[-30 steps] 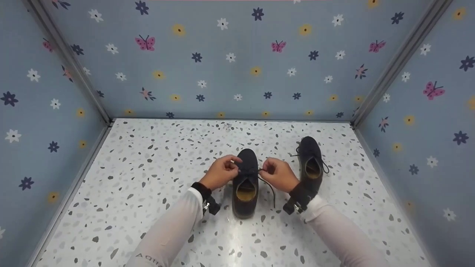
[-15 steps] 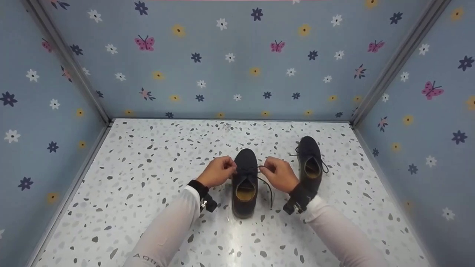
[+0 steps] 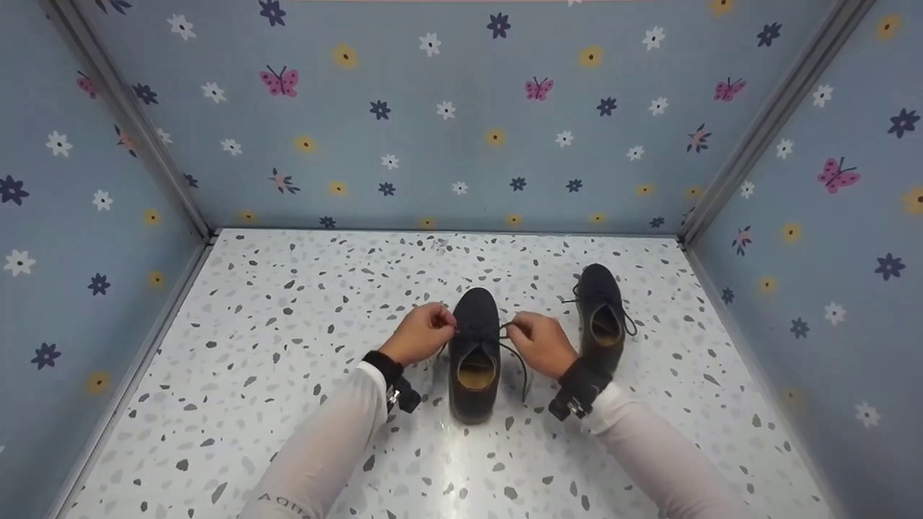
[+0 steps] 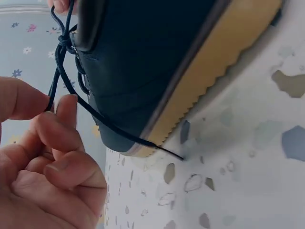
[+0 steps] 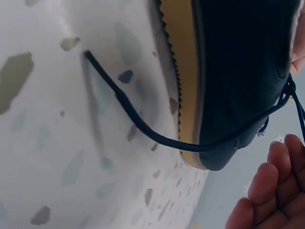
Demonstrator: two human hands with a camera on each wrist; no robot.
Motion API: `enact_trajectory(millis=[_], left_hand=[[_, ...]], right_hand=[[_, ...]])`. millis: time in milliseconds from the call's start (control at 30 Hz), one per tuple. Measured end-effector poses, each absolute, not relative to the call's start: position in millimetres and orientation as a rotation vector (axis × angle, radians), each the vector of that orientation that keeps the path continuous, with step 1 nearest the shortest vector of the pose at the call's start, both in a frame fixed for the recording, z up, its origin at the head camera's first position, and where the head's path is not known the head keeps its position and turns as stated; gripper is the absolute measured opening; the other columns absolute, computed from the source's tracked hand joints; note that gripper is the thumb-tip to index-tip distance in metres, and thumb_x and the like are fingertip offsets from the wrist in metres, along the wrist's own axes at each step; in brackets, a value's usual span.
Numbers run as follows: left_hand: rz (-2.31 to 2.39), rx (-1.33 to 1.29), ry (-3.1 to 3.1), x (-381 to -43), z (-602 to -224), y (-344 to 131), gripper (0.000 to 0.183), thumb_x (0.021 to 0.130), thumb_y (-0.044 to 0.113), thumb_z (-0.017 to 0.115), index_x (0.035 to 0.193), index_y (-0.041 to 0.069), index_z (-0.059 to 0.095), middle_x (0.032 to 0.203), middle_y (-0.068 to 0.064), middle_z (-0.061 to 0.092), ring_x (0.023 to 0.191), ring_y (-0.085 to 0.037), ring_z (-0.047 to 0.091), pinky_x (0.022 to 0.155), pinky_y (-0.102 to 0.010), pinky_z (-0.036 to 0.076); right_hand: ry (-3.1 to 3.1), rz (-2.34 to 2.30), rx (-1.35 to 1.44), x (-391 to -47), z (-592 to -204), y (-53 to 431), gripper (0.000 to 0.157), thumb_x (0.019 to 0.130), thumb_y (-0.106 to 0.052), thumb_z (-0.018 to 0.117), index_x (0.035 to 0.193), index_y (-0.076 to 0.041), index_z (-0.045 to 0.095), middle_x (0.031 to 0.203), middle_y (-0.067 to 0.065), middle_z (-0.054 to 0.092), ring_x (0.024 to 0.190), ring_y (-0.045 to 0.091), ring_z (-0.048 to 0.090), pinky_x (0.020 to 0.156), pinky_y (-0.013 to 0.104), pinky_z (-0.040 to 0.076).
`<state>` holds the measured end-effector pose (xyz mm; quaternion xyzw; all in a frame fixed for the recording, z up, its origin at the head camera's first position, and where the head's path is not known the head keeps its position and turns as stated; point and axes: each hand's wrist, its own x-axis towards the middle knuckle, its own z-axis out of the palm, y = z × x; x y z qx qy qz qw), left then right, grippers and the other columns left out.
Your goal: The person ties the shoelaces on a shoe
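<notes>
A dark blue lace-up shoe (image 3: 477, 311) with a tan sole stands upright on the speckled surface, toe pointing away. Beside its left edge, my left hand (image 3: 417, 336) pinches a loop of the shoelace (image 4: 53, 86) between thumb and finger. Across the shoe, my right hand (image 3: 542, 343) pinches lace on the other side; its pinching fingertips are cut off in the right wrist view. A knot (image 4: 66, 44) sits over the tongue between the hands. One loose lace end (image 5: 164, 141) trails down the right side, another (image 4: 121, 132) down the left.
A second matching shoe (image 3: 600, 285), its laces in a bow, stands to the right, close behind my right wrist. Blue panels (image 3: 447, 130) printed with flowers and butterflies enclose the back and both sides of the white speckled surface (image 3: 288, 324).
My left hand has drawn back left from over the shoe to its edge, fingertips now pinched together. The right loose lace end has pulled in slightly, and a lace end now shows at left.
</notes>
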<state>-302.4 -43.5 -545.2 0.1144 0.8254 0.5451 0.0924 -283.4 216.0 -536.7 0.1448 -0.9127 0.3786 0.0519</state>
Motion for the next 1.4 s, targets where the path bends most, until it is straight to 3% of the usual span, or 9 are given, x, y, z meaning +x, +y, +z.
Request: enact_trajectory(millis=[167, 300, 467, 600, 833, 1033, 1200, 1400], left_hand=[[1.515, 0.393, 2.423, -310, -535, -43, 0.012, 0.094, 0.015, 0.072, 0.103, 0.006, 0.071, 0.085, 0.000, 0.070, 0.066, -0.008, 0.058, 0.061, -0.022, 0.048], [1.242, 0.496, 2.542, -314, -526, -44, 0.016, 0.096, 0.015, 0.071, 0.107, 0.007, 0.079, 0.085, -0.002, 0.074, 0.065, -0.008, 0.059, 0.064, -0.025, 0.051], [1.015, 0.546, 2.737, -311, -522, -42, 0.013, 0.094, 0.012, 0.066, 0.096, 0.008, 0.077, 0.086, -0.003, 0.074, 0.071, -0.013, 0.061, 0.075, -0.033, 0.054], [1.046, 0.393, 2.808, -307, -527, -41, 0.005, 0.088, 0.013, 0.063, 0.087, 0.011, 0.067, 0.080, -0.001, 0.065, 0.071, -0.015, 0.059, 0.070, -0.032, 0.049], [1.147, 0.395, 2.774, -306, -532, -42, 0.010, 0.088, 0.013, 0.068, 0.093, 0.009, 0.076, 0.077, 0.000, 0.070, 0.066, -0.012, 0.060, 0.066, -0.028, 0.050], [1.182, 0.397, 2.734, -307, -529, -46, 0.012, 0.091, 0.017, 0.073, 0.080, 0.012, 0.075, 0.071, 0.001, 0.074, 0.059, -0.010, 0.065, 0.062, -0.027, 0.052], [1.259, 0.301, 2.700, -306, -528, -49, 0.024, 0.095, 0.021, 0.069, 0.072, 0.013, 0.069, 0.067, 0.000, 0.073, 0.056, -0.011, 0.067, 0.058, -0.026, 0.049], [1.261, 0.170, 2.693, -306, -533, -50, 0.029, 0.093, 0.023, 0.060, 0.065, 0.018, 0.061, 0.060, 0.002, 0.067, 0.052, -0.013, 0.061, 0.051, -0.025, 0.043]], right_hand=[[-2.757, 1.098, 0.522, -287, -529, 218, 0.017, 0.094, -0.016, 0.072, 0.077, -0.014, 0.070, 0.067, -0.008, 0.058, 0.063, 0.007, 0.051, 0.063, 0.024, 0.043], [-2.716, 1.047, 0.582, -288, -524, 220, 0.020, 0.090, -0.014, 0.075, 0.071, -0.015, 0.070, 0.065, -0.005, 0.061, 0.061, 0.006, 0.051, 0.062, 0.024, 0.042], [-2.698, 1.005, 0.553, -288, -525, 222, 0.030, 0.089, -0.014, 0.074, 0.062, -0.016, 0.062, 0.060, -0.010, 0.051, 0.059, 0.007, 0.047, 0.059, 0.024, 0.038], [-2.702, 0.986, 0.519, -287, -530, 224, 0.032, 0.090, -0.014, 0.072, 0.061, -0.018, 0.058, 0.058, -0.012, 0.047, 0.057, 0.006, 0.045, 0.058, 0.024, 0.036], [-2.740, 0.907, 0.555, -286, -530, 225, 0.029, 0.092, -0.017, 0.073, 0.065, -0.017, 0.063, 0.062, -0.008, 0.056, 0.059, 0.007, 0.049, 0.059, 0.025, 0.040], [-2.751, 0.752, 0.629, -285, -524, 227, 0.030, 0.091, -0.019, 0.077, 0.064, -0.018, 0.065, 0.066, -0.005, 0.061, 0.062, 0.008, 0.050, 0.061, 0.028, 0.043], [-2.782, 0.868, 0.508, -286, -525, 229, 0.040, 0.097, -0.020, 0.068, 0.058, -0.014, 0.063, 0.061, -0.004, 0.057, 0.059, 0.011, 0.048, 0.059, 0.028, 0.039], [-2.854, 0.991, 0.292, -284, -533, 229, 0.040, 0.101, -0.021, 0.055, 0.066, -0.014, 0.073, 0.066, -0.004, 0.069, 0.062, 0.012, 0.055, 0.062, 0.029, 0.044]])
